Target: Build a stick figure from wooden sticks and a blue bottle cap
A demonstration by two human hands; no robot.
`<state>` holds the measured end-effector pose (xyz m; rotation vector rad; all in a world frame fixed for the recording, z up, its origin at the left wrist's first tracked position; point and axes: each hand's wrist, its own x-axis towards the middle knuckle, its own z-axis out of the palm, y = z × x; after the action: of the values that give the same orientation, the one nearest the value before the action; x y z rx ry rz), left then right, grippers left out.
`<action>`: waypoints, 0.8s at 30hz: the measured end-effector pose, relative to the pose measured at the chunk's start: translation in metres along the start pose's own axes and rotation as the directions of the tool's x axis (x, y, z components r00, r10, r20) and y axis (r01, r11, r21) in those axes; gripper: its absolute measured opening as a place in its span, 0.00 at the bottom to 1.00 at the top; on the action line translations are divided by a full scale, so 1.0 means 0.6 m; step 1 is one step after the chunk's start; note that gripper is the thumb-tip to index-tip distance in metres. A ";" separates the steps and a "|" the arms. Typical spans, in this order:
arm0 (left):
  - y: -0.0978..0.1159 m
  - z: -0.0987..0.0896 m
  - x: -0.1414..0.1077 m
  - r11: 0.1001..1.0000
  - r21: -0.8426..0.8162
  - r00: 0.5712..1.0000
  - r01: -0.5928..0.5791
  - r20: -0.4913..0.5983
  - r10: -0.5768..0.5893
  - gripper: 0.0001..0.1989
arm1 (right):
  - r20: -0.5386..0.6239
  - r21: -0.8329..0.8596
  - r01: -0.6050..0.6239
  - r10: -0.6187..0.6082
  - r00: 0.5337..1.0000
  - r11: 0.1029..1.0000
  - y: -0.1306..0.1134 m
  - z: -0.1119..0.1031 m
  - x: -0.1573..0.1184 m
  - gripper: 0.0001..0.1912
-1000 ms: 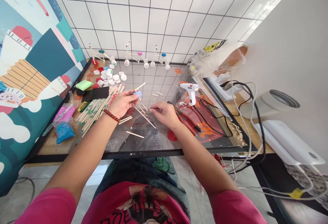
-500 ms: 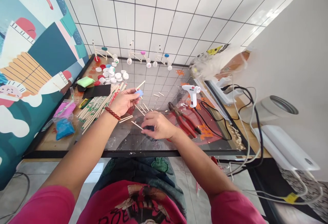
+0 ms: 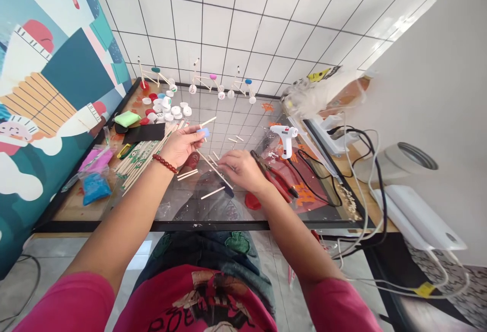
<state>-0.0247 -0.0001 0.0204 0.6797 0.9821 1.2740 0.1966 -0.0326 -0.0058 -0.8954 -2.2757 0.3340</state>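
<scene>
- Fingers of the left hand (image 3: 184, 142), left of the white plastic glue gun (image 3: 285, 140): clamped on a small, flat, light-blue piece (image 3: 205, 132), a pale wooden stick (image 3: 209, 120) jutting beyond it.
- Right hand (image 3: 242, 169), nearer the glue gun: fingers close together at loose, thin wooden sticks (image 3: 215, 170); any grip cannot be told.
- Sound practice, in an onlooker's judgement: steady the light-blue piece; take one stick near its end.

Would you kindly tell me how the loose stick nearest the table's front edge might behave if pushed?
The stick is probably light, since it looks short and slender. It lies straight, so it would likely stay stiff rather than flop. It may slide readily, because the tabletop looks smooth and reflective.
</scene>
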 end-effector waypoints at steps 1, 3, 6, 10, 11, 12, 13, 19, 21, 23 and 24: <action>0.000 -0.001 0.002 1.000 -0.014 1.000 -0.011 -0.019 0.010 0.11 | -0.072 -0.022 -0.061 0.060 0.996 0.998 0.004 -0.007 0.003 0.09; 0.001 -0.003 0.005 0.999 -0.040 0.998 -0.036 -0.049 0.034 0.11 | -0.218 -0.045 -0.209 0.195 0.956 0.977 0.015 -0.027 0.008 0.09; 0.001 -0.004 0.005 0.999 -0.038 0.998 -0.032 -0.063 0.029 0.12 | -0.127 -0.152 -0.319 0.301 0.945 0.935 0.023 -0.051 0.013 0.09; -0.004 -0.003 0.002 1.000 0.000 0.999 -0.011 -0.047 0.011 0.12 | 0.123 -0.256 -0.344 0.383 0.915 0.903 0.014 -0.041 0.032 0.09; -0.006 -0.002 0.002 1.000 0.001 0.999 -0.012 -0.039 0.012 0.12 | 0.159 -0.263 -0.353 0.401 0.902 0.898 0.010 -0.032 0.038 0.09; -0.008 -0.002 0.002 1.000 0.001 0.999 -0.012 -0.030 0.012 0.11 | 0.186 -0.276 -0.368 0.425 0.886 0.888 0.006 -0.022 0.044 0.09; -0.010 -0.001 0.002 1.000 0.000 1.000 -0.010 -0.024 0.010 0.11 | 0.201 -0.295 -0.386 0.452 0.869 0.874 0.002 -0.011 0.050 0.08; -0.018 0.007 -0.001 1.000 -0.009 1.000 0.016 -0.009 -0.016 0.09 | 0.165 -0.374 -0.395 0.479 0.862 0.839 -0.004 0.027 0.056 0.10; -0.019 0.009 -0.003 0.999 0.001 0.999 0.038 -0.008 -0.038 0.09 | 0.140 -0.382 -0.350 0.428 0.893 0.855 0.000 0.030 0.048 0.11; -0.020 0.009 -0.004 0.998 0.021 0.998 0.063 -0.020 -0.063 0.09 | 0.109 -0.365 -0.302 0.363 0.925 0.881 0.006 0.029 0.039 0.10; -0.020 0.009 -0.005 0.997 0.030 0.997 0.075 -0.026 -0.074 0.10 | 0.089 -0.344 -0.288 0.336 0.938 0.894 0.010 0.029 0.034 0.10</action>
<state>-0.0143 -0.0047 0.0129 0.6466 1.0397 1.2064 0.1769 -0.0141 -0.0114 -1.4624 -2.3588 0.1649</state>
